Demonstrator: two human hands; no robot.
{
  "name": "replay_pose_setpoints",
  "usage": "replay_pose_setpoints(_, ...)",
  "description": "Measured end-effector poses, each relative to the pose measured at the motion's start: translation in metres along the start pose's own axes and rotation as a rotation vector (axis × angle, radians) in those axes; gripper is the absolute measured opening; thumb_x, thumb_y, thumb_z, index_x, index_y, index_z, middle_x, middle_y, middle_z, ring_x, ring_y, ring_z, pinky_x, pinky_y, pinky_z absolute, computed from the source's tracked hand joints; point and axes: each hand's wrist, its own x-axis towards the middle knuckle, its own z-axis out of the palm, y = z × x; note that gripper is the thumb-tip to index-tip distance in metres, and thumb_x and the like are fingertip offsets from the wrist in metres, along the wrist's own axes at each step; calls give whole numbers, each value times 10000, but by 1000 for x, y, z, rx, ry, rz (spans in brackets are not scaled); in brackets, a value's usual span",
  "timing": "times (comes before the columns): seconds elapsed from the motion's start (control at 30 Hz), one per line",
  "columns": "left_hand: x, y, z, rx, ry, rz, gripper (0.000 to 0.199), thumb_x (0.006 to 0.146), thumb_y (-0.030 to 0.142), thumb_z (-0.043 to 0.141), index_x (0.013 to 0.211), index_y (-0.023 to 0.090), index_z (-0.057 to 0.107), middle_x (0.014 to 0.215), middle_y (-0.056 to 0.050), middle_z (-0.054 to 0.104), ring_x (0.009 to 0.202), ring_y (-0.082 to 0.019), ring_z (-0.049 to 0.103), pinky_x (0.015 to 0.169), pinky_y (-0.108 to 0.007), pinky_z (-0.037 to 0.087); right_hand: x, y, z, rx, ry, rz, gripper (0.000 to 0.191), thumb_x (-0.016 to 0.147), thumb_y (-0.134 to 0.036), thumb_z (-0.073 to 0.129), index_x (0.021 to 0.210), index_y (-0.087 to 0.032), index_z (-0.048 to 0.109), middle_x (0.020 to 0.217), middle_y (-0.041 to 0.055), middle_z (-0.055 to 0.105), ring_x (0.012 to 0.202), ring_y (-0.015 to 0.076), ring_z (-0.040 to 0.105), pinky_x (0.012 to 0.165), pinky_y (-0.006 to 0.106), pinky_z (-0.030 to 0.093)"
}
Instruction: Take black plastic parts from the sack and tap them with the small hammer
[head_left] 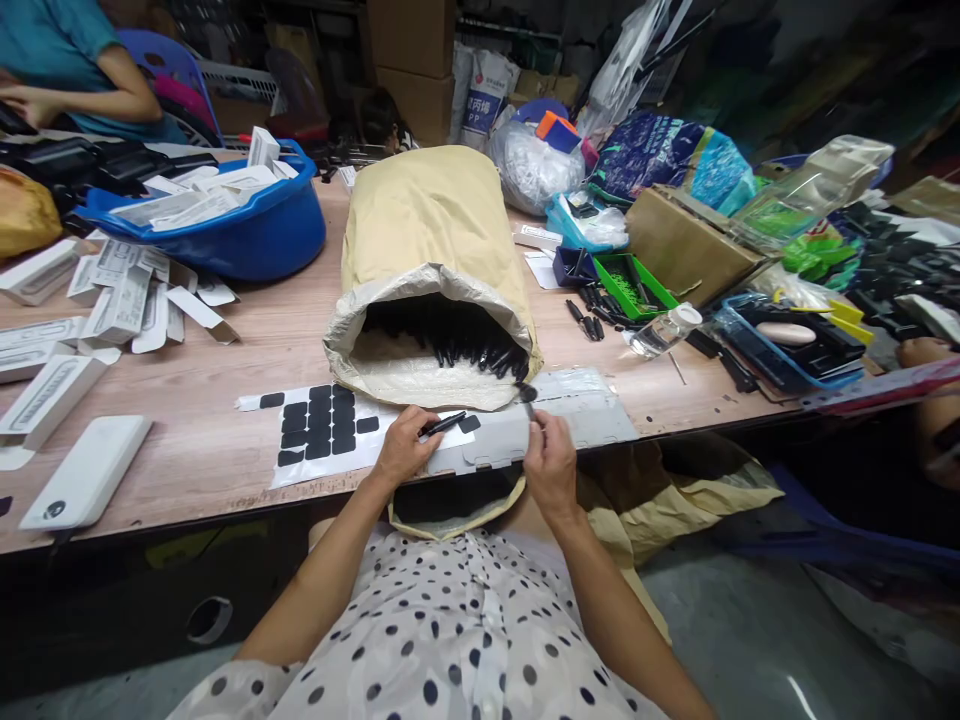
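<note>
My left hand (405, 440) is closed round a slim black pen-shaped part (444, 424), which points to the right at the table's front edge. Between the fingers of my right hand (551, 455) is a small dark stick with a rounded head (528, 394), its kind not clear. Just beyond both hands lies a tan woven sack (431, 210), its mouth facing me, with many black slender parts (480, 350) inside. Left of my left hand, black rounded stickers (319, 425) sit on a white backing sheet. A grey cardboard strip (585, 405) lies under and beside the hands.
Left stand a blue basin (277, 225) of white boxes, more boxes (120, 300) and a white power bank (90, 470). To the right are a green tray (634, 285), a small clear bottle (666, 330) and a blue tray (787, 345). A second sack (457, 520) opens below the edge.
</note>
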Motion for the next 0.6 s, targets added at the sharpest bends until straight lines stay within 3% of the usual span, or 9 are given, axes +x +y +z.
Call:
replay_pose_setpoints(0.13,0,-1,1,-14,1,14,181,800,205,665,964,216,741,875,-21,648,822,-169,634,774,-287,533,-21,-30,14,166,-187,-120,358,1012,-272,378,1246,-206,641,987,84,663,905,183,631,825,303,531)
replay_pose_setpoints(0.23,1,-1,1,-52,-10,6,193,806,193,669,976,219,754,867,-13,630,808,-156,621,769,-274,524,-28,-39,22,181,-270,-159,408,1016,-236,364,1335,-222,619,922,53,648,813,148,632,754,247,534)
replay_pose_setpoints(0.47,2,0,4,-93,-15,-25,178,806,175,670,950,224,762,837,4,602,781,-146,598,761,-266,511,-29,-41,24,38,-312,-272,475,979,-136,377,1347,-270,645,854,33,583,748,129,599,660,183,499)
replay_pose_setpoints(0.6,2,-1,6,-92,-3,-21,175,801,174,677,943,225,766,836,2,609,784,-148,605,758,-266,513,-27,-40,22,-23,-311,-255,484,965,-122,385,1332,-278,661,836,29,568,710,126,579,615,176,478)
